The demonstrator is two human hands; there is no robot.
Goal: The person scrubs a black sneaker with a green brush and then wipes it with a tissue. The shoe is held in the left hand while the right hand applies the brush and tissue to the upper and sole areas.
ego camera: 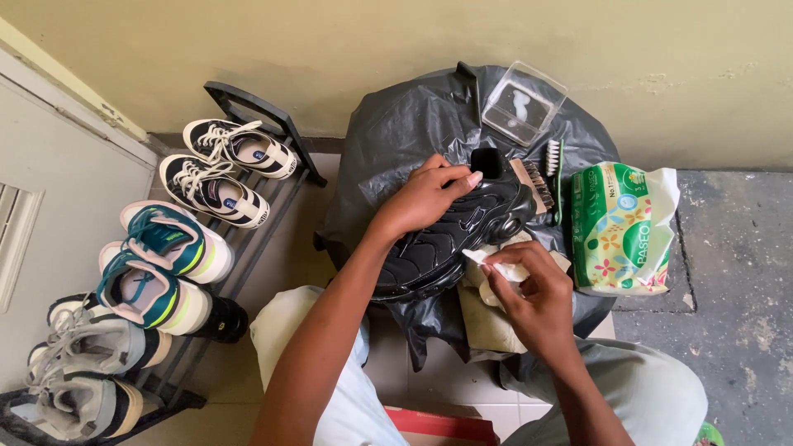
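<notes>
At frame centre, our left hand (429, 194) grips the black shoe (450, 235) on the black plastic sheet (396, 132); our right hand (529, 289) pinches a white wipe (479, 258). A shoe rack (273, 157) stands left, against the yellow wall (372, 41).

Shoe rack (285, 132): one unit, holding six shoes in three pairs.
- Navy-and-white sneakers (227, 169): two.
- Teal-and-white sneakers (161, 264): two.
- Grey sneakers (83, 372): two.

Work surface:
- Black sneaker (450, 235): one.
- Brushes (545, 177): two.
- Clear plastic box (524, 102): one.
- Tissue pack (621, 229): one.
- Black plastic bag (396, 132): one.
- White wipe (487, 263): one.

Hands in view: two.
</notes>
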